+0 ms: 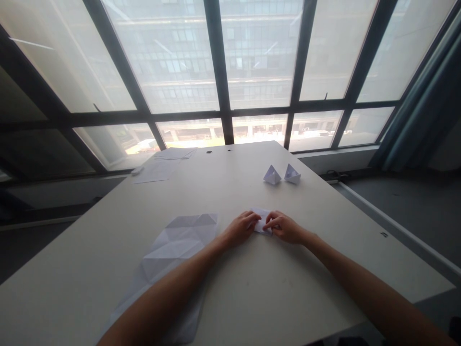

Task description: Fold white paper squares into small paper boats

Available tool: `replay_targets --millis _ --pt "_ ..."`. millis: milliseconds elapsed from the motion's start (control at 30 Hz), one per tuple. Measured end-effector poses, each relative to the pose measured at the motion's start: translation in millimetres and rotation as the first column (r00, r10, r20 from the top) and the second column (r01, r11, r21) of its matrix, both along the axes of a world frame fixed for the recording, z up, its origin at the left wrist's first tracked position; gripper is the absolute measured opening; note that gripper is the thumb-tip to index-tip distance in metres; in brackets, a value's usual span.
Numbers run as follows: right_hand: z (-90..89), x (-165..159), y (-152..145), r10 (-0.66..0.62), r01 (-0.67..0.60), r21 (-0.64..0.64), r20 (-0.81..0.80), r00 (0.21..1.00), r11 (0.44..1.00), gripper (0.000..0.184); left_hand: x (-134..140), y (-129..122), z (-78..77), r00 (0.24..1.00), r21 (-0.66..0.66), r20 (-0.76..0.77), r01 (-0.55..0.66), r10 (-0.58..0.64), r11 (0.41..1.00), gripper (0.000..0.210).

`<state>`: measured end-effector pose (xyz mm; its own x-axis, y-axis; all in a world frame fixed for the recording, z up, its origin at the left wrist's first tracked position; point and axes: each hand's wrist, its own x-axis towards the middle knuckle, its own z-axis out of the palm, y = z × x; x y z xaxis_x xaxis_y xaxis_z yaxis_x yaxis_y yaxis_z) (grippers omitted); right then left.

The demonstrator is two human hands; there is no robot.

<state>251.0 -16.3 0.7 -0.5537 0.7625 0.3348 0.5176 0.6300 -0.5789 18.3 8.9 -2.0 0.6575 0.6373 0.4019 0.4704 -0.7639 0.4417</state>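
Observation:
A small folded piece of white paper [261, 224] lies on the table between my two hands. My left hand [245, 226] grips its left side, with the fingers bent over that edge. On the opposite side, my right hand [284, 227] has curled fingers closed at the paper's right edge. Parts of the paper are hidden under the fingers. A large creased sheet of white paper [180, 242] is spread to the left, partly beneath my left forearm. Beyond my right hand stand two folded paper boats, the left boat [272, 176] and the right boat [292, 175].
The white table [230, 293] reaches towards tall windows [187, 57]. Flat sheets of paper [153, 171] rest at its far left, near a small round dark spot [209, 152]. A blue-grey curtain [414, 105] hangs at the right.

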Motion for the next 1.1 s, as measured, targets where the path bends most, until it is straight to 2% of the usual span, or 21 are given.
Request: replay_targets --millis 100,233,333,433,533,667,767,867,967,1100 --pt "-0.1 0 0 0.049 -0.052 0.060 0.050 0.998 0.997 0.023 1 -1 -1.5 1.000 0.012 -0.022 0.020 -0.020 1.000 0.024" --pt "-1.0 -5 -1 0.063 -0.064 0.089 0.015 0.998 0.994 0.018 2 -2 -2.1 0.992 0.004 -0.122 -0.011 0.011 1.000 0.031" --pt "1.6 -10 -3 0.054 -0.052 0.072 -0.025 0.998 0.996 0.017 2 -3 -2.9 0.965 -0.026 -0.258 -0.061 0.052 0.998 0.041" --pt "7.7 -13 -8 0.053 -0.053 -0.003 -0.005 0.999 0.999 0.022 0 -2 -3.0 0.935 -0.050 -0.345 -0.113 0.089 0.992 0.051" --pt "12.9 -14 -12 0.083 -0.082 -0.040 0.036 0.996 0.996 0.029 -3 2 -2.1 0.934 -0.106 -0.349 -0.126 0.081 0.986 0.053" --pt "14.5 -21 -17 0.116 -0.128 0.097 0.119 0.986 0.987 0.023 -6 7 -3.0 0.952 -0.142 -0.300 -0.111 0.064 0.984 0.052" --pt "13.7 -25 -19 0.078 -0.117 0.185 0.207 0.975 0.976 0.024 -6 9 -7.0 0.951 -0.104 -0.304 -0.087 0.051 0.991 0.052" --pt "11.2 -24 -16 0.068 -0.102 0.157 0.210 0.975 0.982 0.026 -6 8 -11.0 0.932 -0.057 -0.358 -0.072 0.047 0.996 0.054" --pt "4.3 -21 -10 -0.025 0.002 0.112 0.200 0.980 0.994 0.035 -6 4 -11.7 0.896 0.014 -0.441 -0.047 0.049 0.999 0.056" --pt "-9.6 -23 -6 -0.134 0.106 0.102 0.333 0.933 0.989 0.057 -4 -2 -6.9 0.853 0.059 -0.521 -0.008 0.037 0.998 0.061"
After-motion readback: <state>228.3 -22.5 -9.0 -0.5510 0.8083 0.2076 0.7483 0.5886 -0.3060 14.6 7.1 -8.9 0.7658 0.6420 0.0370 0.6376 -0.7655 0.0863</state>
